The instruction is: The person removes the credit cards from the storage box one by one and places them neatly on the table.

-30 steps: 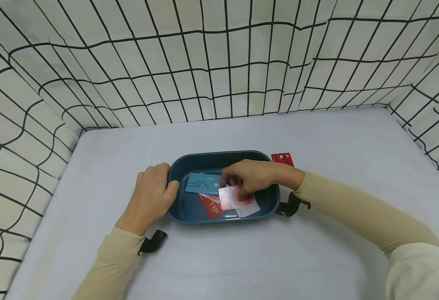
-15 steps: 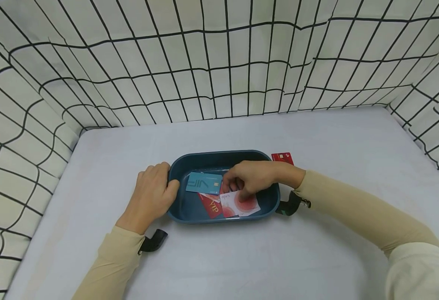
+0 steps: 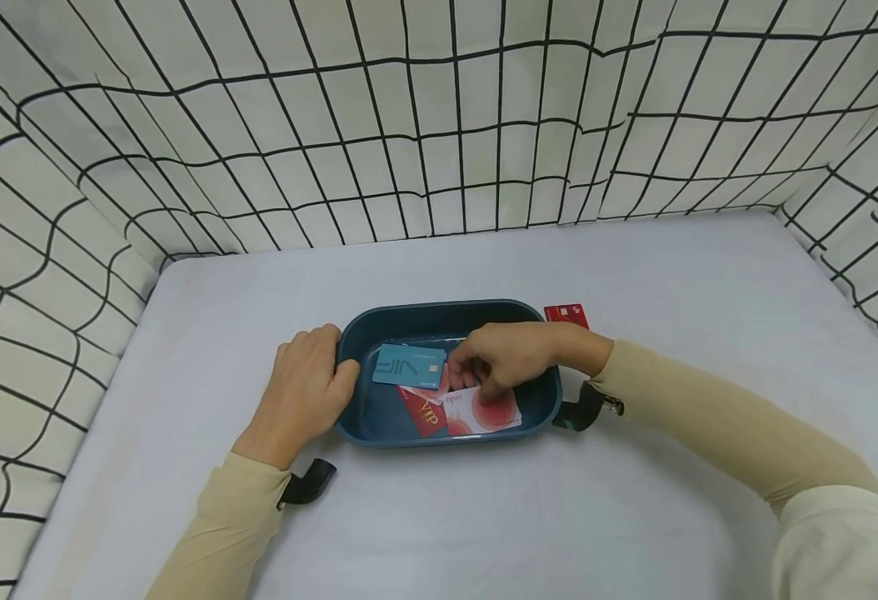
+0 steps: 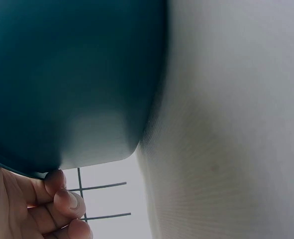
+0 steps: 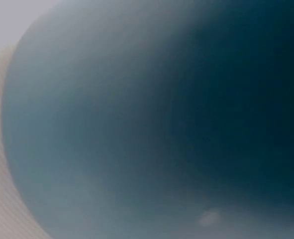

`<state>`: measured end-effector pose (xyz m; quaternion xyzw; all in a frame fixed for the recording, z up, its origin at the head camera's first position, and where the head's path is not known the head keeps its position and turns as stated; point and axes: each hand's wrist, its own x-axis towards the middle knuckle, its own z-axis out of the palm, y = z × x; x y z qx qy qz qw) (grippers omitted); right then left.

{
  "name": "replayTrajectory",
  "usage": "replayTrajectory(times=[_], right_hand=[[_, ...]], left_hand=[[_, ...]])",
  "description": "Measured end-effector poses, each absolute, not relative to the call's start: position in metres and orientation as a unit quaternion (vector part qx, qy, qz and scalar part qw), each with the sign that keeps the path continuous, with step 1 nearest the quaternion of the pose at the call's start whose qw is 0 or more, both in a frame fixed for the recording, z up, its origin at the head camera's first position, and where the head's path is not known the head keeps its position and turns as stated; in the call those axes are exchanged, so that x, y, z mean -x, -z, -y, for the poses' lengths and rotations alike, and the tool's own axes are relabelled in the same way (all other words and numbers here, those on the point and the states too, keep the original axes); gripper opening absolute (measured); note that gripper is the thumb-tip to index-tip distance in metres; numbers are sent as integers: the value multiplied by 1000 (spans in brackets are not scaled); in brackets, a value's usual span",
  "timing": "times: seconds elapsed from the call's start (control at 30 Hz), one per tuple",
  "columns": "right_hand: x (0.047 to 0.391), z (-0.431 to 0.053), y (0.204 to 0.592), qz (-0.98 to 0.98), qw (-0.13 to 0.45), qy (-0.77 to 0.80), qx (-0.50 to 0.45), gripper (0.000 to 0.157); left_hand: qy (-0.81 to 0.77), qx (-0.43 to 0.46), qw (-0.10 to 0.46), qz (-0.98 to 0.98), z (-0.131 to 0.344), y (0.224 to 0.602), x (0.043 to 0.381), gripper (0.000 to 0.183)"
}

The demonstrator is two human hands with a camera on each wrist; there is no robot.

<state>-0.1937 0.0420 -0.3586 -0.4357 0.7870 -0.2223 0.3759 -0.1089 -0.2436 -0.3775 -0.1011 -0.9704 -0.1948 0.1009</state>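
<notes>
A dark blue plastic tray [image 3: 364, 435] stands on the table in the head view. My left hand [image 3: 296, 392] grips its left rim, thumb at the inner side; in the left wrist view, curled fingertips [image 4: 67, 199] show against the outer wall. My right hand [image 3: 510, 358] reaches into the tray with curled fingers, its thumb on a white card with pink-red circles [image 3: 461, 414]. A blue VIP card [image 3: 409, 367] lies left of that hand, over a pinkish card [image 3: 435, 390] and a red VIP card [image 3: 420, 412]. The blurred tray wall [image 5: 87, 124] fills the right wrist view, hiding the hand.
Another red card [image 3: 568, 314] lies on the white table [image 3: 439, 525], just beyond the tray's right back corner and partly behind my right wrist. White walls with a black wire grid [image 3: 454, 125] border the table at the back and sides.
My right hand has shifted slightly right and lowered the white-and-pink card flatter, toward the tray's front, covering a pale card that showed beneath. My left hand stays on the rim.
</notes>
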Motion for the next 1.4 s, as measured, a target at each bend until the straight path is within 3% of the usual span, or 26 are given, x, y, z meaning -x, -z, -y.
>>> replayTrajectory(times=[0.83, 1.4], right_hand=[[196, -44, 357, -771, 384, 286, 419, 19], [188, -48, 354, -761, 315, 418, 383, 22]], left_hand=[[196, 114, 112, 967, 244, 377, 112, 13], [155, 118, 142, 971, 244, 375, 107, 14]])
